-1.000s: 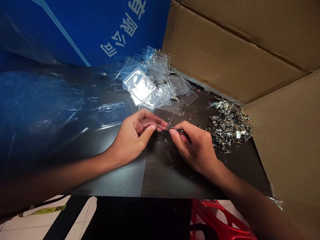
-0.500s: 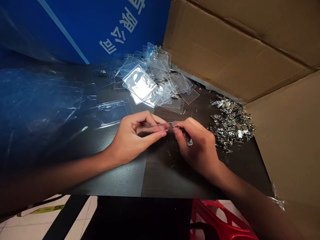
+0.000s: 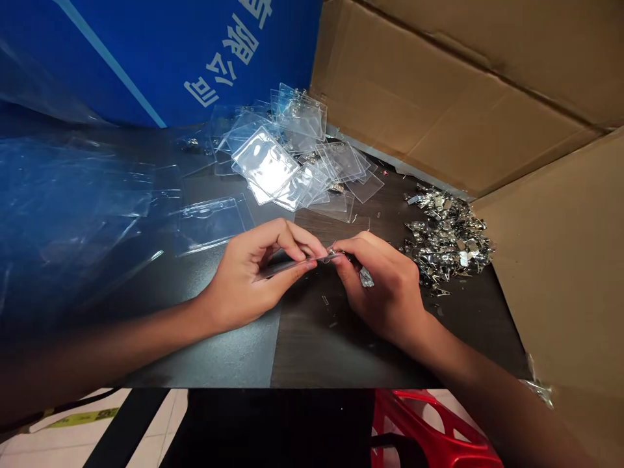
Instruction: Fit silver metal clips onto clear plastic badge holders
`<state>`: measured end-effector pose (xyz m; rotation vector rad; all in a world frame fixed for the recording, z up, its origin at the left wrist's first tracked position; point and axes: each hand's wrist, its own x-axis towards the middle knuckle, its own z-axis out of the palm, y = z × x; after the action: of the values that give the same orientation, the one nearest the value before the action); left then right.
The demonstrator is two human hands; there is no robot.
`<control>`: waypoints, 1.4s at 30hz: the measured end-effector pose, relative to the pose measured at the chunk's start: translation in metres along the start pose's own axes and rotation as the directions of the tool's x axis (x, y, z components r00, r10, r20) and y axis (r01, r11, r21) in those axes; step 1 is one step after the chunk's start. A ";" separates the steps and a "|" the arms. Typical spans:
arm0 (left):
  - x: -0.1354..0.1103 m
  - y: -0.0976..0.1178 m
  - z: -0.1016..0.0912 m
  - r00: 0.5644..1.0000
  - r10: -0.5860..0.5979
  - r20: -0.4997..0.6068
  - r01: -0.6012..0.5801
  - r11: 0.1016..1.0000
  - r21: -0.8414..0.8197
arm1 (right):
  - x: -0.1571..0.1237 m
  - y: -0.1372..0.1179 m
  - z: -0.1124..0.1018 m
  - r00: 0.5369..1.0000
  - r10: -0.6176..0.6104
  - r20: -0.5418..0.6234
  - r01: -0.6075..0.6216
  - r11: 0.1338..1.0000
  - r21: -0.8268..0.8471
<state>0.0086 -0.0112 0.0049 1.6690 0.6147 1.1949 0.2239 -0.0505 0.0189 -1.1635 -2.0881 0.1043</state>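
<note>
Between the thumb and fingers of my left hand (image 3: 258, 276) is a clear plastic badge holder (image 3: 283, 265), seen nearly edge-on. My right hand (image 3: 385, 286) pinches a small metal badge clip (image 3: 365, 277) at the holder's right end; most of the clip is hidden by the fingers. The fingertips of both hands almost meet there. Beyond my hands lies a heap of clear badge holders (image 3: 268, 162), some with metal clips among them. To the right is a pile of silver metal clips (image 3: 446, 240).
A single clear holder (image 3: 209, 224) lies left of the heap, beside a large clear plastic bag (image 3: 73, 214). Cardboard walls (image 3: 414, 84) and a blue panel (image 3: 146, 58) bound the dark table (image 3: 312, 351). A red plastic stool (image 3: 433, 429) stands below its front edge.
The badge holder has tilted flatter, showing its edge more. Both hands stay together at its right end, fingers still pinched. The view has shifted slightly.
</note>
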 end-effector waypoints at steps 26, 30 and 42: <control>0.003 0.007 0.000 0.990 -0.143 0.004 0.143 0.990 0.014 | 0.001 -0.007 -0.007 0.999 0.006 -0.054 0.008 0.965 0.261; 0.002 0.008 0.000 0.985 -0.174 0.020 0.174 0.985 -0.002 | 0.001 -0.007 -0.009 1.000 0.000 -0.031 0.009 0.962 0.272; 0.003 -0.003 0.000 0.916 -0.396 0.068 0.397 0.867 -0.301 | 0.002 0.004 0.007 0.873 0.474 -0.115 -0.428 0.857 0.286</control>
<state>0.0100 -0.0074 0.0035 1.2055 0.6899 0.9301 0.2216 -0.0453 0.0132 -1.4252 -1.5526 0.4566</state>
